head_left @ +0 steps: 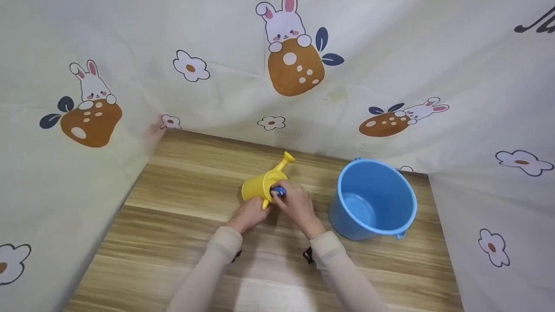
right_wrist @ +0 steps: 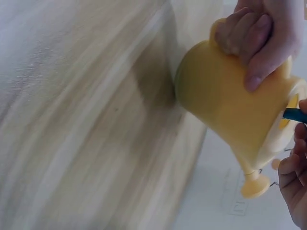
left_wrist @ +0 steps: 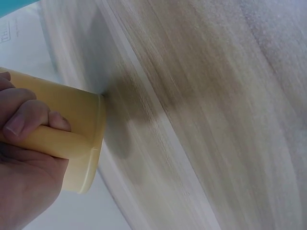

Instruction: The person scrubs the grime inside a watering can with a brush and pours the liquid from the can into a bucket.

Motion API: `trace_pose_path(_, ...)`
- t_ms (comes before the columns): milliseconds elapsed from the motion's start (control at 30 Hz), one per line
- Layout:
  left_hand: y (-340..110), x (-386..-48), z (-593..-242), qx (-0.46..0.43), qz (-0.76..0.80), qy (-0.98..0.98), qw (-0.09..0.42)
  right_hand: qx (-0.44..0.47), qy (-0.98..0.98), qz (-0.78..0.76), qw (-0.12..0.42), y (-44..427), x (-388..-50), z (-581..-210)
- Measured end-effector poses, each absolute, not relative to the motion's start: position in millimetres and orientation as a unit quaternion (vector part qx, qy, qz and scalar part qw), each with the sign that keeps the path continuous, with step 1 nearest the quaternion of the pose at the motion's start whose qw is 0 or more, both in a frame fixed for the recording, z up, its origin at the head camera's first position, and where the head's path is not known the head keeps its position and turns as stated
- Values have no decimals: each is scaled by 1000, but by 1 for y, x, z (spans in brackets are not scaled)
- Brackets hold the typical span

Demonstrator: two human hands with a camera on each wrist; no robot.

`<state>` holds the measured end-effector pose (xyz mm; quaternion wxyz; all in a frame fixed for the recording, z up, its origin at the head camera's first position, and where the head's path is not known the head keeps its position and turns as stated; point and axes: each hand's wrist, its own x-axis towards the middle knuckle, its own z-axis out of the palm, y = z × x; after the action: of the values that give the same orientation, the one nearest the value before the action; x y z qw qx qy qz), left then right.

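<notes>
So, a yellow watering can [head_left: 253, 187] is being held tilted above the counter [head_left: 151, 236], with its spout [head_left: 284, 162] pointed towards the cloth backdrop [head_left: 225, 97]. Its handle [left_wrist: 53, 141] is gripped by the left hand [head_left: 251, 212], fingers curled right round it. Whether the base edge is touching the counter can't really be told.

A small blue item [head_left: 279, 191] is pinched in the right hand [head_left: 297, 206], right at the can's open top. Most of it is covered by fingers (teal is more the shade seen from the right wrist), so what it is can't be made out. The hands are kept close together, one on each side of the can's rim.

Over to the right, a blue bucket [head_left: 347, 223] is stood upright on the counter, apart from both can and hands. The backdrop is printed with bunnies, brown strawberries and white flowers, and the forearms are covered by pale sleeves [head_left: 329, 247].
</notes>
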<state>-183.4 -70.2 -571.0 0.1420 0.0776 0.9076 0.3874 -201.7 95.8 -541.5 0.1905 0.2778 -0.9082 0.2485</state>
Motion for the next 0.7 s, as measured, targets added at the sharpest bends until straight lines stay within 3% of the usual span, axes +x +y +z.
trace_pose_path(533,-70,-182,-571,91,375,915,117,325,-894,208,229,96,-210,-507)
trace_pose_path(700,-70,-182,-571,85,375,914,132,332,-893,209,222,94,-210,-503)
